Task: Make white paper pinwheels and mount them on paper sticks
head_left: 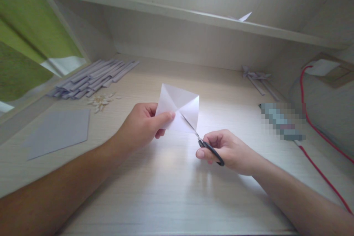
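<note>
Left hand (146, 121): closed in a pinch on the left edge of a creased paper square (186, 99), thumb flat on the near face close to where the folds cross, other fingers curled behind. The square is held up above the surface (138, 206), face tilted toward the wearer, probably so that the crease lines stay readable and the sheet stays taut beside the cut.

Right hand (232, 153): curled around the black handles of the scissors (211, 151), thumb and fingers at the loops. The blade lies along the diagonal from the lower right corner toward the centre; this fits using the fold as a guide. Whether the blades are parted, cannot tell; one is largely hidden.

Near left: a larger paper sheet (61, 129) lying flat, and beyond it a small heap of pale pieces (101, 100), too small to identify. Behind these, rolled paper tubes (94, 77) stacked roughly parallel, presumably to keep them from rolling and out of the working area.

Right: a pixelated device (282, 121) with a red cable (323, 173) leading toward the wearer. Farther back, folded paper shapes on sticks (257, 75) lie near the back corner, likely set clear of the elbows; above, a paper scrap (245, 17) rests on the shelf (166, 7)
</note>
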### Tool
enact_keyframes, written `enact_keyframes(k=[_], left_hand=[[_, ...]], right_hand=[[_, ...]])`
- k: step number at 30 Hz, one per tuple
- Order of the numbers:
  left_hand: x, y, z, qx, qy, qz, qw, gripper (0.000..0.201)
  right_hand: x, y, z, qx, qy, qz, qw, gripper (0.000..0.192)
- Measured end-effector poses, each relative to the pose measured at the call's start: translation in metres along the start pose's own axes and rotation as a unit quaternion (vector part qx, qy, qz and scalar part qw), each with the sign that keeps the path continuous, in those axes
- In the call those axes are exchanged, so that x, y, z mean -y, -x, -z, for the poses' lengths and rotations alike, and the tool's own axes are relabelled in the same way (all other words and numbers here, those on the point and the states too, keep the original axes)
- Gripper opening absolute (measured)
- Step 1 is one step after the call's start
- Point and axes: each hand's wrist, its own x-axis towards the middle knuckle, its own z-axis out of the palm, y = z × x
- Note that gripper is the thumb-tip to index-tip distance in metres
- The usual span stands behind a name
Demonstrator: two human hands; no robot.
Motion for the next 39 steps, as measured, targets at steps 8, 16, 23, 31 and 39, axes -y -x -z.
enact_keyframes(k=[8, 16, 23, 31, 39], left_hand=[[-0.0021, 0.0003, -0.001, 0.003, 0.013, -0.009, 1.0, 0.041], [0.0003, 0.0008, -0.0005, 0.004, 0.005, -0.011, 1.0, 0.041], [0.0012, 0.0004, -0.0001, 0.004, -0.001, -0.013, 1.0, 0.041], [0.0015, 0.0009, -0.0007, 0.005, -0.004, -0.017, 1.0, 0.042], [0.0032, 0.0006, -0.0006, 0.005, 0.0, -0.019, 1.0, 0.042]], right_hand=[[-0.0028, -0.0021, 0.0013, -0.004, -0.002, -0.002, 1.0, 0.047], [-0.0003, -0.0015, 0.0005, -0.002, 0.004, -0.002, 1.0, 0.046], [0.0003, -0.0022, 0.0002, -0.003, 0.009, 0.003, 1.0, 0.046], [-0.0003, -0.0022, 0.0004, -0.01, 0.01, -0.006, 1.0, 0.048], [-0.002, -0.0027, 0.0011, -0.011, 0.005, -0.009, 1.0, 0.048]])
